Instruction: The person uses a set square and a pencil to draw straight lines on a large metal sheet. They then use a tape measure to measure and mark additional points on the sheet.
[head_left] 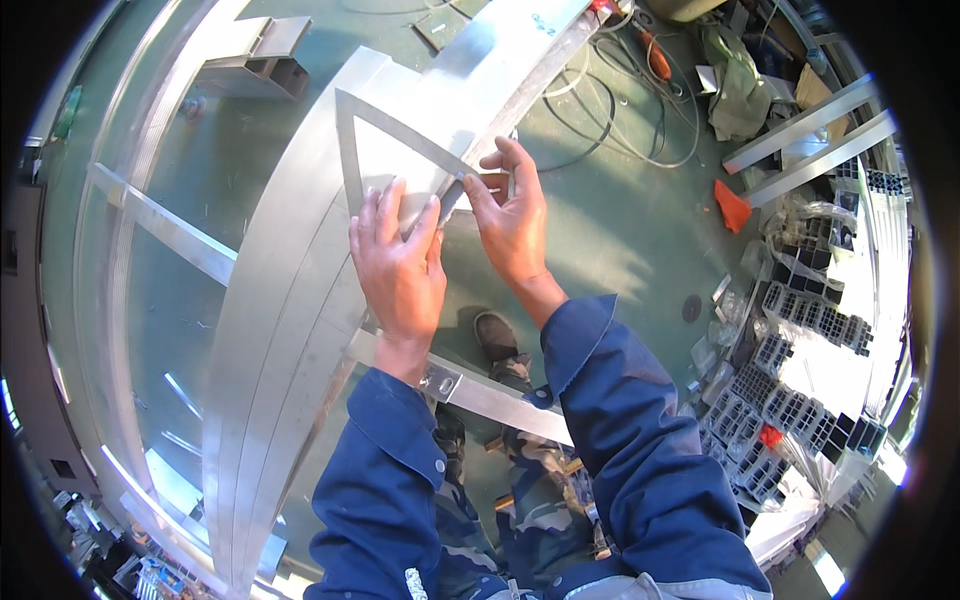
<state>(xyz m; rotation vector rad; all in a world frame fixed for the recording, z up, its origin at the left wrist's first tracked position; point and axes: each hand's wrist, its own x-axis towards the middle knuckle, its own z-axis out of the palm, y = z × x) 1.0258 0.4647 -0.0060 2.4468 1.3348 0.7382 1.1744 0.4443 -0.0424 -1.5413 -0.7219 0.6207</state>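
Left hand (398, 265) is lying flat, fingers spread, pressing a triangular metal square (352, 150) down onto the long aluminium frame profile (290, 300); no closed grip there, just an open palm. Right hand (512, 215) is pinching the square's slanted edge near its lower corner, thumb and fingers closed narrowly on it. The square is sitting on the profile's upper stretch. Below is showing green floor (620, 220), with cables (620, 110) and stacked hollow aluminium sections (800, 400) lying off right.
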